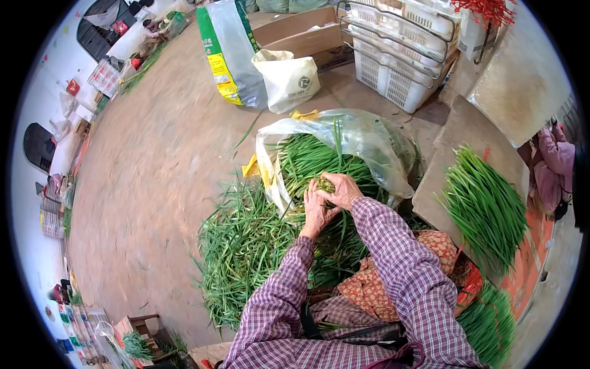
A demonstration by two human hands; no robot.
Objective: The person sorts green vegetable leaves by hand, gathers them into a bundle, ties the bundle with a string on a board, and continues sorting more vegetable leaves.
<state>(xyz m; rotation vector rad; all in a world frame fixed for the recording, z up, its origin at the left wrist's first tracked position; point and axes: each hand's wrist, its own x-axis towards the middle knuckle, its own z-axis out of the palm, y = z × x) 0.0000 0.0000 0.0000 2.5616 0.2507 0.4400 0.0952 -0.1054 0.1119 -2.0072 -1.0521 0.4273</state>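
Note:
Both my hands meet at the mouth of a clear plastic bag packed with long green chives. My left hand has its fingers closed at the pale stem ends of a bunch of chives. From the right, my right hand curls its fingers around the same stem ends, touching the left. Much of the bunch is hidden by the hands. Below and left of them spreads a loose heap of green leaves.
A neat pile of chives lies on a board at the right, with another bundle lower down. Beyond the bag stand a white sack, a cardboard box and stacked white crates. Other people sit farther off.

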